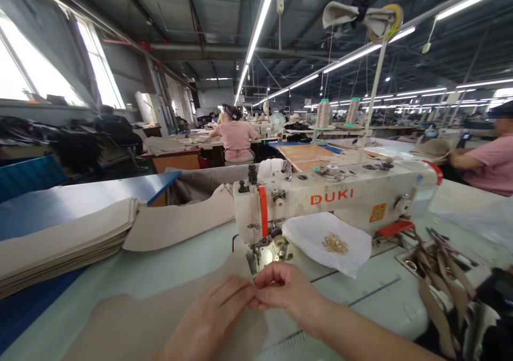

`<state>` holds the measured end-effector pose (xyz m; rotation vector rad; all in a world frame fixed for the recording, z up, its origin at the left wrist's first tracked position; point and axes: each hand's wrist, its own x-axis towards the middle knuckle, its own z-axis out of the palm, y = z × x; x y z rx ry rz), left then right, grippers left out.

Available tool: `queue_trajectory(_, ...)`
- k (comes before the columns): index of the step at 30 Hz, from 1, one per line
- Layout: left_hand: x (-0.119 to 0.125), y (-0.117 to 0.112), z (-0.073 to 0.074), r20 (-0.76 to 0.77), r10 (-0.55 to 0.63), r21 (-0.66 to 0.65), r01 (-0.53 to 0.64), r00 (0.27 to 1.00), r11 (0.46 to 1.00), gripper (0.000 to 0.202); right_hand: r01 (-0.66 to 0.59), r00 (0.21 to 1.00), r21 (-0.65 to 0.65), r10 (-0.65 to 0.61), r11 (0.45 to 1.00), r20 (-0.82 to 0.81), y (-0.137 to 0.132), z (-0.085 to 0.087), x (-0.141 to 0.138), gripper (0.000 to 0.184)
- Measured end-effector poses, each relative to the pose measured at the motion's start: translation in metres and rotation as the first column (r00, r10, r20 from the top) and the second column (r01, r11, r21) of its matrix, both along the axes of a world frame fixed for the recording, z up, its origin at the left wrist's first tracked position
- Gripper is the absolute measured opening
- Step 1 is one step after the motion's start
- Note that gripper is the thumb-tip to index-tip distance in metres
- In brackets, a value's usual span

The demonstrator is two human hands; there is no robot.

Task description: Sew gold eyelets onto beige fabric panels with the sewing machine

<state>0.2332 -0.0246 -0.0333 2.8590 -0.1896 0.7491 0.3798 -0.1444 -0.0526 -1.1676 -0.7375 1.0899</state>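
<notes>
My left hand (218, 312) lies over a large beige fabric panel (132, 323), its fingers pressed together and the thumb hidden. Its fingertips meet those of my right hand (282, 291), which is closed in a pinch. Whatever sits between the fingertips is too small or hidden to make out. Both hands are just in front of the needle and presser foot of a white sewing machine (340, 190) marked DUKI. The panel's far edge reaches toward the needle area. A white sheet (296, 231) beside the needle area carries a heap of small gold-coloured metal pieces (335, 243).
A stack of beige panels (68, 243) lies on the left, with another panel (180, 219) behind the work. Beige straps (436, 291) and scissors (436, 235) lie at right. Thread cones (323, 114) stand behind the machine. Co-workers in pink (236, 139) sit ahead and far right.
</notes>
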Motion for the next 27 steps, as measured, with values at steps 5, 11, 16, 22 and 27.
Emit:
queue_trajectory(5, 0.014, -0.008, 0.005, -0.179, 0.159, -0.445, -0.224, 0.971, 0.867, 0.021, 0.033, 0.994, 0.015, -0.034, 0.999, 0.105, -0.005, -0.002, 0.008, 0.039)
queue_trajectory(11, 0.029, -0.003, -0.003, -0.351, 0.033, -0.806, -0.32, 0.936, 0.498, 0.022, 0.087, 0.986, -0.022, -0.083, 0.996, 0.143, -0.002, -0.006, 0.011, 0.028)
queue_trajectory(16, 0.038, 0.023, -0.018, -0.446, -0.033, -0.816, -0.391, 0.894, 0.425, 0.025, 0.101, 0.959, 0.001, -0.098, 0.995, 0.265, -0.004, -0.009, 0.009, 0.009)
queue_trajectory(22, 0.034, 0.035, -0.025, -0.418, 0.043, -0.761, -0.376, 0.907, 0.528, 0.027, 0.349, 0.472, -0.024, -0.153, 0.937, 0.868, -0.038, 0.02, 0.073, 0.019)
queue_trajectory(27, 0.031, 0.022, -0.024, -0.458, 0.045, -0.736, -0.407, 0.888, 0.541, 0.027, 0.493, 0.099, -0.109, 0.069, 0.863, 0.993, -0.055, 0.036, 0.134, 0.022)
